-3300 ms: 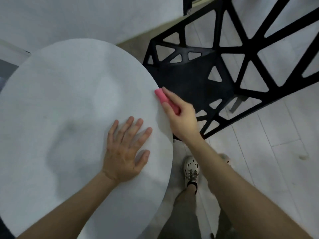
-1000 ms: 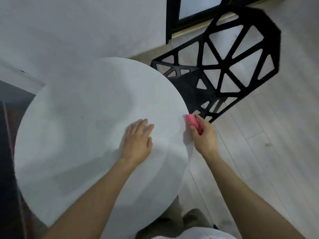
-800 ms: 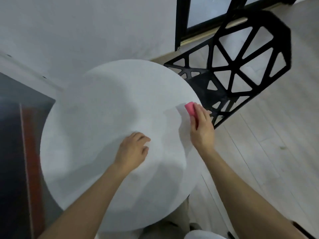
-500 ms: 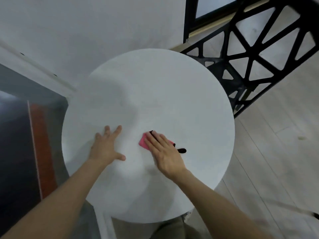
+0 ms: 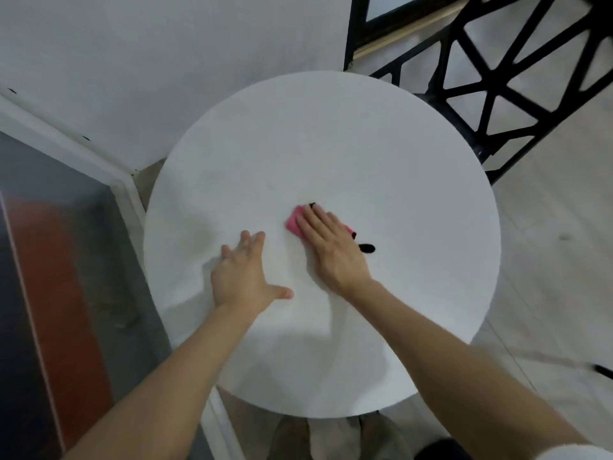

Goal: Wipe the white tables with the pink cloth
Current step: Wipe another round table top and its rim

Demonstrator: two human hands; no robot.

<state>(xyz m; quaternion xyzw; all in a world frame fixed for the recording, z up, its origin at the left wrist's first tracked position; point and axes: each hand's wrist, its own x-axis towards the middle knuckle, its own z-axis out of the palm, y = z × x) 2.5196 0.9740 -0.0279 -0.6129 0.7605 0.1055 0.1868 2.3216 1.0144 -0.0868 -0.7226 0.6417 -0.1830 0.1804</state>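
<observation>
A round white table fills the middle of the view. My right hand lies flat, fingers straight, pressing the pink cloth onto the tabletop near its centre; most of the cloth is hidden under the palm. Black marks show on the table at the hand's right edge and at the fingertips. To the left of the cloth, my left hand rests flat on the table with fingers spread.
A black chair with triangular cut-outs stands close behind the table on the right. A white wall runs behind. A grey and red-brown surface lies to the left. Pale floorboards lie to the right.
My right hand left the table's right edge by the chair and now presses the cloth flat near the centre. My left hand shifted left and spread flat. The view rose over the table.
</observation>
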